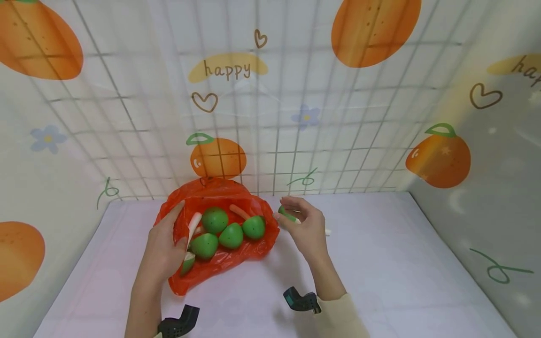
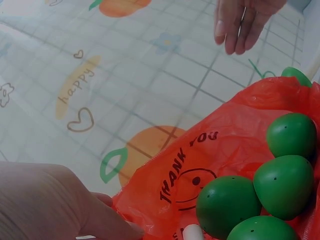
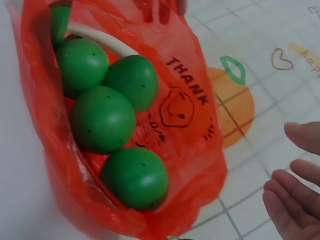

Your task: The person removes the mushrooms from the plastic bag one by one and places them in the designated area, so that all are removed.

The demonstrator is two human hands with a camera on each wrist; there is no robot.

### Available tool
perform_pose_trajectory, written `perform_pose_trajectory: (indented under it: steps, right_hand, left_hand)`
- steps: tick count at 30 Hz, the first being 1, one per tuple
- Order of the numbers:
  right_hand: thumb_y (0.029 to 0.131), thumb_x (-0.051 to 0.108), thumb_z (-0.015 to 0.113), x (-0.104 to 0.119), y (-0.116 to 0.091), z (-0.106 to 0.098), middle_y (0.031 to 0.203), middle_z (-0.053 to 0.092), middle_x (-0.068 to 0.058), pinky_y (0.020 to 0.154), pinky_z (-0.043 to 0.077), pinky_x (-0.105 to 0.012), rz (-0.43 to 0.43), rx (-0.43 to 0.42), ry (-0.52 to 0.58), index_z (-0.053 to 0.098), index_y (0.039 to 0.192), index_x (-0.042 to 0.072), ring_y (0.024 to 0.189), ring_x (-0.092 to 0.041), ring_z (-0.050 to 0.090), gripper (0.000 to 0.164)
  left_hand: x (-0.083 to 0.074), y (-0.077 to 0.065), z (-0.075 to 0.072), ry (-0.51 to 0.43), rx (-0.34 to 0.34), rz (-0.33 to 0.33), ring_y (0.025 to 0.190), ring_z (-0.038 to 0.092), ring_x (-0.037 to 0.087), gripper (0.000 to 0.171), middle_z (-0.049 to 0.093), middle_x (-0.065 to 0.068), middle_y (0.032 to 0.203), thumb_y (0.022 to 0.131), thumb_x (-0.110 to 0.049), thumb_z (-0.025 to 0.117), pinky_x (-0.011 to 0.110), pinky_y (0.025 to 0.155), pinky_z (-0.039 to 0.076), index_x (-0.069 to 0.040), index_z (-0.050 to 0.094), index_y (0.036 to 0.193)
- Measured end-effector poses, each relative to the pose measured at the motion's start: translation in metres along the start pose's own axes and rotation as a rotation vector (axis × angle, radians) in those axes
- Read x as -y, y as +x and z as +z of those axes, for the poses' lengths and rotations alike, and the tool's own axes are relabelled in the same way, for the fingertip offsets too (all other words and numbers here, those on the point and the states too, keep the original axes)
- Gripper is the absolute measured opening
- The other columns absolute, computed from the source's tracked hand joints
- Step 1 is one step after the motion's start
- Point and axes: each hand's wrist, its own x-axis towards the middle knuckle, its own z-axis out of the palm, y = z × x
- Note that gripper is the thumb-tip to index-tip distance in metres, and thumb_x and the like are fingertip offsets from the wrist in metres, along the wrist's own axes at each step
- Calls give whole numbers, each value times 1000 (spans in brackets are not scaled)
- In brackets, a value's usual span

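Observation:
A red plastic bag [image 1: 228,266] lies with its mouth facing me, printed "THANK YOU" inside in the left wrist view. Inside are several rounded green toy fruits [image 1: 215,219] with small dark dots, a curved white stick [image 3: 102,37], an orange-red stick [image 1: 240,211] and a green-and-white piece [image 1: 188,264]. My left hand [image 1: 162,246] grips the bag's left edge between thumb and fingers. Just past the bag's right edge, my right hand [image 1: 306,225] hovers with loosely bent fingers, nothing visible in them. Another green-and-white piece [image 1: 289,214] appears beside its fingertips, partly hidden.
A small white end of something [image 1: 328,232] shows behind my right hand. The pale tabletop [image 1: 380,272] meets a printed curtain [image 1: 270,117] with a grid behind it at the back. A black wrist mount [image 1: 302,299] sits on each forearm.

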Motion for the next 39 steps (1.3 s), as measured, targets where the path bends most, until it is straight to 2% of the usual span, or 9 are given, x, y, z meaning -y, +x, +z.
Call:
perform_pose_trajectory:
  steps: [6, 10, 16, 21, 31, 39]
  right_hand:
    - [89, 5, 83, -2, -3, 13, 119, 74, -16, 103, 55, -53, -28, 31, 43, 73, 122, 0, 113, -36, 70, 35]
    - [88, 7, 85, -6, -4, 21, 119, 73, -21, 106, 53, -52, -45, 62, 58, 73, 122, -3, 114, -37, 70, 37]
    - [88, 4, 85, -15, -6, 31, 123, 71, -22, 110, 51, -50, -52, 111, 89, 71, 125, -4, 119, -38, 67, 41]
    - [87, 4, 85, -23, -8, 37, 123, 72, -21, 109, 52, -52, -42, 121, 30, 71, 126, -3, 117, -40, 68, 43]
    - [86, 2, 85, -34, -9, 43, 120, 73, -20, 106, 53, -56, -57, 134, 6, 71, 125, -3, 116, -40, 68, 42]
    - [86, 5, 86, -44, -7, 43, 120, 73, -19, 106, 53, -54, -58, 132, -39, 71, 126, -2, 117, -40, 68, 43]
  left_hand:
    - [1, 1, 1, -2, -4, 10, 150, 35, 44, 80, 42, 20, 161, 93, 8, 64, 65, 112, 42, -8, 32, 165]
    - [2, 1, 1, -4, -7, 12, 150, 35, 44, 80, 43, 20, 161, 93, 8, 64, 65, 112, 42, -7, 33, 165]
    - [3, 1, 1, -13, -5, 10, 150, 35, 44, 79, 43, 20, 161, 93, 9, 63, 65, 113, 40, -7, 33, 165]
    - [4, 1, 1, -14, -6, 14, 150, 35, 44, 79, 44, 21, 161, 92, 11, 61, 65, 118, 35, -6, 33, 164]
    - [2, 1, 1, -16, 2, 16, 149, 36, 44, 78, 44, 20, 160, 93, 9, 63, 66, 113, 40, -5, 33, 164]
    - [2, 0, 0, -5, 3, 33, 149, 36, 46, 77, 45, 21, 159, 93, 9, 61, 67, 115, 38, -4, 34, 163]
